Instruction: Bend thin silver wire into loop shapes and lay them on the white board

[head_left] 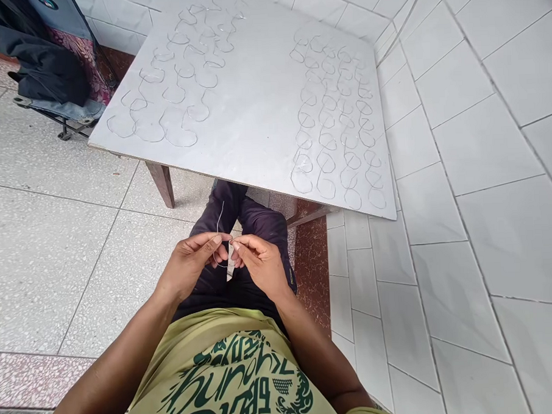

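Note:
Both of my hands are pinched on one thin metal wire (220,221) in front of my lap. My left hand (193,262) grips it between thumb and forefinger, and the wire's free end rises above that hand. My right hand (258,263) pinches the same wire just to the right, fingertips almost touching the left ones. Ahead stands a low white board table (253,98). On it lie two groups of bent wire loops, larger ones on the left (175,95) and smaller ones in rows on the right (336,119).
A folding chair with dark clothing (45,64) stands at the far left. A white tiled wall (475,161) runs along the right. Speckled floor tiles (52,229) spread to the left. My dark trouser legs reach under the table's near edge.

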### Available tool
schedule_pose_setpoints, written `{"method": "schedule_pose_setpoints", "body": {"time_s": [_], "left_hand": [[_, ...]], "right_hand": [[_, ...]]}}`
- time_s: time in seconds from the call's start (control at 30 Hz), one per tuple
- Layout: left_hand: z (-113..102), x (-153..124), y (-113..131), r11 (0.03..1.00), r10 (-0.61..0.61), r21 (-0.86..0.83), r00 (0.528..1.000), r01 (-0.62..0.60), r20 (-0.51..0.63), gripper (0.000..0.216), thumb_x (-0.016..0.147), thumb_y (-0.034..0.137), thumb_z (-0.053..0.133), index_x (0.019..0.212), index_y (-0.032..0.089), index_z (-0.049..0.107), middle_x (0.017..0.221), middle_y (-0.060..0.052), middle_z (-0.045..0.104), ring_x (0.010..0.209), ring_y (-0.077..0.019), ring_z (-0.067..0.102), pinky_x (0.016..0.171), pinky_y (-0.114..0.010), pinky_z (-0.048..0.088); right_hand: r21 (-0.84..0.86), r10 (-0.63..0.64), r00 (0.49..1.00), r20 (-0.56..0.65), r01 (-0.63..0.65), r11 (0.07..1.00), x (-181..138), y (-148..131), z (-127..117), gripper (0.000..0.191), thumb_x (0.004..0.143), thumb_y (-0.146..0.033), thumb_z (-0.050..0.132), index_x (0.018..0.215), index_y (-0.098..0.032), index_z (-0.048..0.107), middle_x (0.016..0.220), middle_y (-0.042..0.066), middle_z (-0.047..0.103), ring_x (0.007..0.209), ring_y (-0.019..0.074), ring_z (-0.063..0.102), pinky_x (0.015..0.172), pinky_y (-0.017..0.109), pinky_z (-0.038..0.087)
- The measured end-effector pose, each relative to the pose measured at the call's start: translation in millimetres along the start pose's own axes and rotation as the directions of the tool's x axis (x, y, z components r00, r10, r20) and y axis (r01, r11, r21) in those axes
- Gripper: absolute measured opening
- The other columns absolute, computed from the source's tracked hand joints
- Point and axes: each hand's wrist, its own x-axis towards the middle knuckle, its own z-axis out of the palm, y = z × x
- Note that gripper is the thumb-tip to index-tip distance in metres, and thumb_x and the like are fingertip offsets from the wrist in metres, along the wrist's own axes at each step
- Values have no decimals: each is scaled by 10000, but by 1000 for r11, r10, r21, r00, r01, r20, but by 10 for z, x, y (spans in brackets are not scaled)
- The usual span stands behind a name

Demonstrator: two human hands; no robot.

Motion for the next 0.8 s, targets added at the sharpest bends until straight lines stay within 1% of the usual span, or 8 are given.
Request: {"method": "schedule_pose_setpoints", "body": {"time_s": [0.07, 0.17, 0.3, 0.47, 0.53, 0.63, 0.73, 0.8], "left_hand": [[-42, 21, 6, 985, -92, -147, 996, 93, 14, 320, 861, 400, 832, 1061, 150, 824, 814, -44, 723, 697, -116, 603, 626, -227, 469], [-99, 42, -5, 943, -187, -271, 982, 191, 41, 317, 812, 350, 884, 1034, 132, 826, 825, -54, 726, 700, -112, 628, 610, -207, 487], [-154, 56, -57, 906, -237, -331, 964, 263, 117, 244, 818, 330, 881, 918, 117, 815, 732, -39, 696, 642, -98, 621, 592, -190, 498], [-179, 49, -95, 869, -294, -342, 930, 356, 220, 254, 786, 335, 900, 808, 107, 791, 626, -32, 665, 577, -93, 611, 596, -186, 507], [-169, 40, -87, 880, -282, -329, 935, 341, 216, 255, 792, 343, 897, 814, 110, 794, 633, -34, 675, 581, -96, 621, 591, -185, 506], [-135, 16, -60, 928, -228, -266, 963, 259, 144, 261, 815, 350, 881, 921, 119, 820, 757, -61, 745, 649, -117, 665, 624, -208, 535], [-93, -16, -43, 987, -120, -109, 993, 121, 23, 296, 836, 358, 859, 1025, 134, 819, 881, -84, 788, 730, -154, 706, 696, -263, 578], [-78, -34, -50, 999, -40, 30, 999, 40, -8, 314, 864, 375, 829, 1074, 144, 802, 893, -79, 789, 763, -174, 716, 720, -294, 591]], "right_hand": [[-20, -42, 999, -8, 42, 999, 6, 16, -3, 192, 979, -349, 663, 981, -187, 766, 759, 6, 709, 602, 112, 649, 609, 244, 545], [-58, -89, 996, 1, 89, 994, 13, 36, -10, 198, 992, -335, 649, 1015, -187, 778, 762, 6, 702, 592, 106, 634, 605, 244, 538], [-89, -130, 990, 47, 134, 987, 22, 54, -20, 214, 1011, -327, 636, 1057, -194, 797, 705, -8, 667, 532, 93, 579, 539, 233, 491], [-179, -303, 938, 169, 332, 926, 60, 57, -73, 218, 1038, -284, 606, 1080, -212, 807, 730, -1, 686, 574, 98, 590, 597, 242, 503], [-199, -325, 927, 187, 360, 912, 84, 50, -102, 212, 1040, -275, 605, 1072, -212, 805, 720, -5, 684, 579, 99, 597, 618, 244, 512], [-218, -303, 937, 174, 337, 916, 117, 39, -139, 210, 1043, -282, 602, 1059, -206, 797, 727, -3, 692, 590, 104, 614, 626, 243, 522], [-238, -291, 943, 159, 323, 916, 138, 42, -160, 212, 1046, -291, 598, 1047, -205, 792, 741, 3, 701, 608, 110, 627, 630, 243, 524], [-256, -305, 935, 181, 344, 903, 148, 54, -162, 215, 1049, -289, 590, 1041, -204, 788, 740, 2, 699, 614, 111, 629, 635, 243, 523]]}}
